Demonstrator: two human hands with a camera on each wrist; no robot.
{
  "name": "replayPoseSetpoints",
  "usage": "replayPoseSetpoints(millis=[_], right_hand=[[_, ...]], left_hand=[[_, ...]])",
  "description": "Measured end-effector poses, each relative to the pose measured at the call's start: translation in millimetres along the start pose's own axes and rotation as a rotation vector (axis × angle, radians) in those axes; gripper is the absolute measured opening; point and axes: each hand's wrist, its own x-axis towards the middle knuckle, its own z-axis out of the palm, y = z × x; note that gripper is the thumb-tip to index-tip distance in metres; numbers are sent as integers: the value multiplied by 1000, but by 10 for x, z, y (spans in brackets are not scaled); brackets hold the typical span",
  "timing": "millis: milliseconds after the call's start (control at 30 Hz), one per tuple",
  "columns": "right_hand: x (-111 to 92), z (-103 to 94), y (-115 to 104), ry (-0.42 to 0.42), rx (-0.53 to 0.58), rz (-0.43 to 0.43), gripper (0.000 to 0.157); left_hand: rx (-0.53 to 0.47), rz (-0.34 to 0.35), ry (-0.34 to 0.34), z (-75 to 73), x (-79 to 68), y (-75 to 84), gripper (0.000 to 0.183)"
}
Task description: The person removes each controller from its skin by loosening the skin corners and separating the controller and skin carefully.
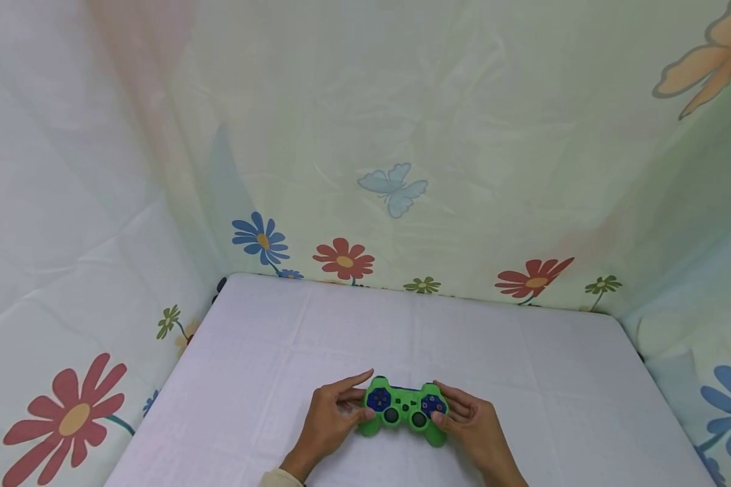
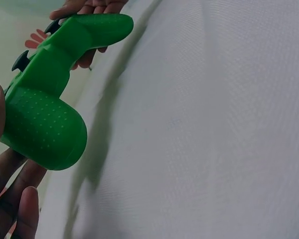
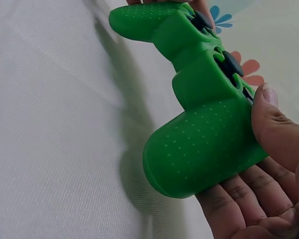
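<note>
A game controller (image 1: 405,408) in a bright green cover, with dark blue button areas and two black thumbsticks, is held between both hands over the white table. My left hand (image 1: 331,416) grips its left side, thumb on the face and fingers behind. On the other side my right hand (image 1: 476,423) holds it the same way, thumb near the right-hand buttons. In the left wrist view the dotted green handle (image 2: 45,129) shows between thumb and fingers. The right wrist view shows the other dotted handle (image 3: 199,149), fingers beneath it and a shadow on the cloth.
A white cloth covers the table (image 1: 268,352), creased in places. Hanging curtains printed with flowers and butterflies surround it at the back and both sides, among them a red flower (image 1: 73,419) at left. A small dark object (image 1: 220,285) shows at the far left corner.
</note>
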Motion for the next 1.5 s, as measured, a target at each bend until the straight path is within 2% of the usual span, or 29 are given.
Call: replayPoseSetpoints(millis=[300, 600, 733, 900, 1067, 1300, 1500], right_hand=[[-12, 13, -40, -32, 51, -40, 64], [-17, -19, -34, -60, 6, -73, 71], [-27, -21, -39, -77, 13, -115, 67], [-14, -22, -25, -85, 8, -211, 56], [6, -22, -1, -97, 17, -281, 52], [17, -28, 3, -103, 59, -285, 55], [17, -40, 10, -108, 80, -292, 49]], left_hand=[[-27, -22, -6, -18, 2, 31, 63], [-33, -35, -2, -8, 16, 83, 54], [-39, -45, 3, -7, 23, 91, 51], [-39, -44, 12, -13, 27, 97, 53], [-75, -39, 14, -13, 29, 111, 51], [-139, -31, 17, -15, 34, 139, 47], [-183, -26, 24, 3, 20, 148, 45]])
